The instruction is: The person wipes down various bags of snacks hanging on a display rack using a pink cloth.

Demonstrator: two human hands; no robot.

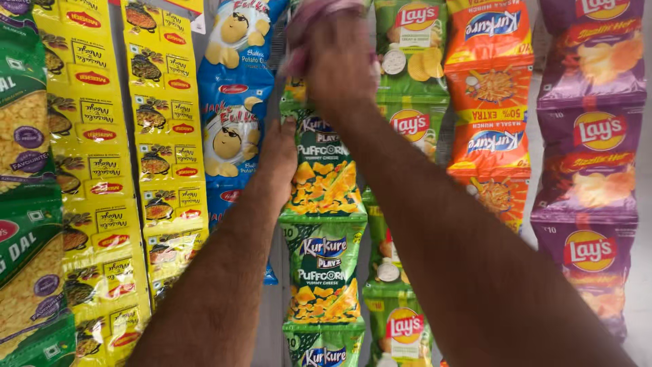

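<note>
Both hands on a hanging strip of green snack packets.
The right hand (336, 58) grips the strip (324, 204) at its top; the left hand (280, 156) holds its edge. It hangs vertically against a wall (638, 285), between blue packets (234, 102) and green chip packets (407, 122).

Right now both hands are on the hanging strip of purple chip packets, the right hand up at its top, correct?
Not quite. The head view shows both hands, left hand and right hand, on the green puffcorn packet strip, not the purple chip strip hanging apart at far right.
</note>
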